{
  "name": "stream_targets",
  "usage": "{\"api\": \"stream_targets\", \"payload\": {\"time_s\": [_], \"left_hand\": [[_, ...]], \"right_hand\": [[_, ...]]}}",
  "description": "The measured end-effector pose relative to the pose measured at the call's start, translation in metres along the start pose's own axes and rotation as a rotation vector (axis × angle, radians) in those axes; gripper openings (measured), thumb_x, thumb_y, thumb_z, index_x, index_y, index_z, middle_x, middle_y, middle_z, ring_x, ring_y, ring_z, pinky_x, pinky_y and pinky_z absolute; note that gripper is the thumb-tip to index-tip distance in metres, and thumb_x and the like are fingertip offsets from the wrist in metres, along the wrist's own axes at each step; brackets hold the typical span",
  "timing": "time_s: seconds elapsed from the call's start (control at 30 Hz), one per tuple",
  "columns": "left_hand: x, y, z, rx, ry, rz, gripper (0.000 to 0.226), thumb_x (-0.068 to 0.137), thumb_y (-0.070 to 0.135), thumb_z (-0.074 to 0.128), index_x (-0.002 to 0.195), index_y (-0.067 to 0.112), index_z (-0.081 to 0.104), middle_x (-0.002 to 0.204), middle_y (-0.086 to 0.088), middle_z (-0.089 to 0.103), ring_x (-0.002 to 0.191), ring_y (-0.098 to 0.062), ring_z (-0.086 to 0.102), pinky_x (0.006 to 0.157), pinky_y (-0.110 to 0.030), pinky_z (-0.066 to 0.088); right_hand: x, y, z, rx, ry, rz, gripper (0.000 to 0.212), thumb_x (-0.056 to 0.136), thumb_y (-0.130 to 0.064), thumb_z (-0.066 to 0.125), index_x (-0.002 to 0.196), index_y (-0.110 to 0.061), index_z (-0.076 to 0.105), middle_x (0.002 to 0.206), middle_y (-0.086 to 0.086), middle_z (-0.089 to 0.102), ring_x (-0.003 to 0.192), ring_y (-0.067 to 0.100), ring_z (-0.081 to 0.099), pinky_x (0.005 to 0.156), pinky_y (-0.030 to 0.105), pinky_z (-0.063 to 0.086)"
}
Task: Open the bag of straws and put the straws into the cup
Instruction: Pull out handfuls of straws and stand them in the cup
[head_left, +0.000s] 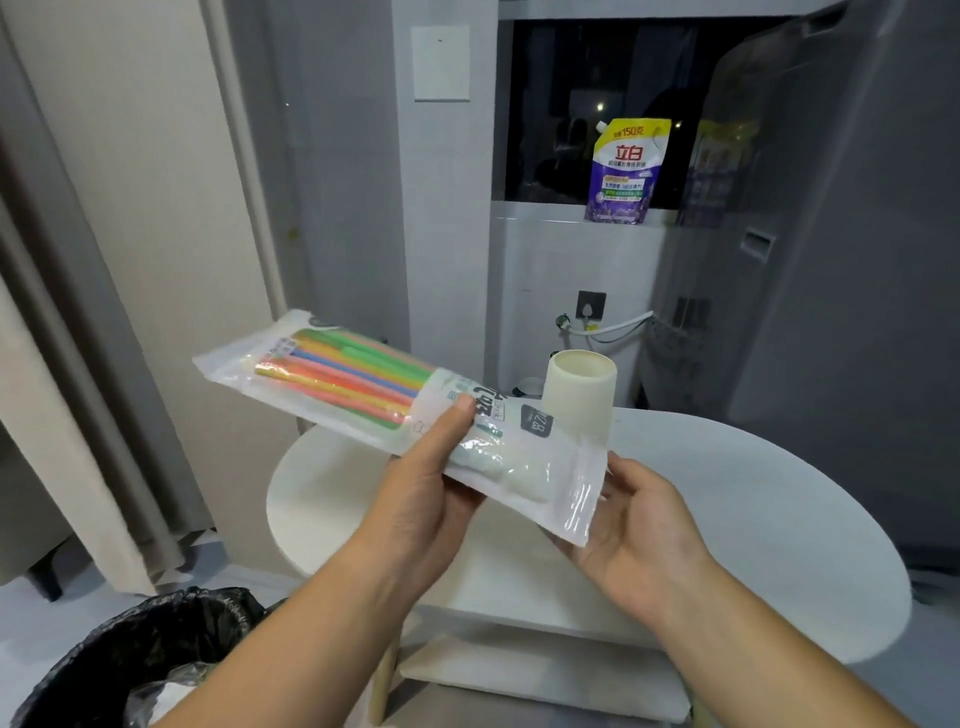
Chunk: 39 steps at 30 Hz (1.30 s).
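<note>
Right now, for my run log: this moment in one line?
left grip: pinches bag | right grip: under bag end | straws: in bag | cup: upright

The single wide-angle camera, worn on the head, looks forward and down from above the near edge of the white table (753, 499), close enough that the left hand (421, 499) and right hand (639, 530) holding the bag of straws (343, 379) sit mid-frame, with the window (561, 130) beyond the table's far edge.
</note>
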<state>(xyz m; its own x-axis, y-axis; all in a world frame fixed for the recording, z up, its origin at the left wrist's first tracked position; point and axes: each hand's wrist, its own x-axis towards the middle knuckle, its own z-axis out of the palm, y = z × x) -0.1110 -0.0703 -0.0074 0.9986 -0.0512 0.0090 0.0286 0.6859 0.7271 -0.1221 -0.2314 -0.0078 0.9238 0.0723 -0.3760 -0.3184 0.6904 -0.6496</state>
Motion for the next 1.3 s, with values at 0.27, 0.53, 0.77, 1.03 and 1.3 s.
{"api": "stream_targets", "payload": {"time_s": [0.27,0.53,0.77,1.03,1.3], "left_hand": [[-0.007,0.002,0.010,0.457,-0.027,0.185,0.049,0.078,0.024,0.078,0.125,0.012,0.067,0.112,-0.010,0.079,0.104,-0.026,0.075,0.084,-0.038,0.061],[0.002,0.011,-0.003,0.192,0.087,-0.062,0.029,0.091,0.022,0.070,0.117,0.009,0.071,0.112,-0.013,0.079,0.101,-0.027,0.076,0.082,-0.045,0.063],[0.007,0.010,-0.009,0.037,0.124,-0.082,0.022,0.093,0.020,0.067,0.114,0.014,0.070,0.106,-0.009,0.080,0.091,-0.021,0.078,0.074,-0.042,0.065],[0.004,0.009,-0.007,-0.009,0.132,-0.062,0.020,0.092,0.019,0.067,0.112,0.015,0.070,0.106,-0.010,0.080,0.090,-0.022,0.078,0.080,-0.045,0.064],[0.002,0.013,-0.009,-0.126,0.171,-0.028,0.020,0.094,0.016,0.067,0.114,0.017,0.069,0.108,-0.009,0.080,0.096,-0.024,0.078,0.080,-0.050,0.063]], "right_hand": [[-0.005,0.009,0.007,0.191,-0.121,0.129,0.071,0.105,-0.046,0.018,0.127,0.006,0.061,0.120,0.029,0.068,0.104,0.046,0.069,0.082,0.048,0.059],[0.007,0.001,0.000,-0.381,0.071,-0.221,0.033,0.105,-0.027,0.045,0.091,-0.006,0.066,0.067,0.003,0.064,0.067,0.020,0.062,0.065,0.034,0.059],[0.014,-0.013,-0.005,-0.665,0.090,-0.422,0.020,0.096,-0.028,0.063,0.093,-0.010,0.070,0.075,0.010,0.062,0.058,0.016,0.051,0.056,0.029,0.048],[0.018,-0.020,-0.004,-0.582,0.075,-0.445,0.008,0.094,-0.008,0.065,0.093,-0.001,0.070,0.077,0.013,0.067,0.059,0.014,0.062,0.056,0.023,0.054],[0.013,-0.030,-0.008,-0.438,0.058,-0.466,0.013,0.093,-0.015,0.068,0.097,-0.003,0.070,0.078,0.010,0.065,0.063,0.015,0.059,0.062,0.029,0.052]]}}
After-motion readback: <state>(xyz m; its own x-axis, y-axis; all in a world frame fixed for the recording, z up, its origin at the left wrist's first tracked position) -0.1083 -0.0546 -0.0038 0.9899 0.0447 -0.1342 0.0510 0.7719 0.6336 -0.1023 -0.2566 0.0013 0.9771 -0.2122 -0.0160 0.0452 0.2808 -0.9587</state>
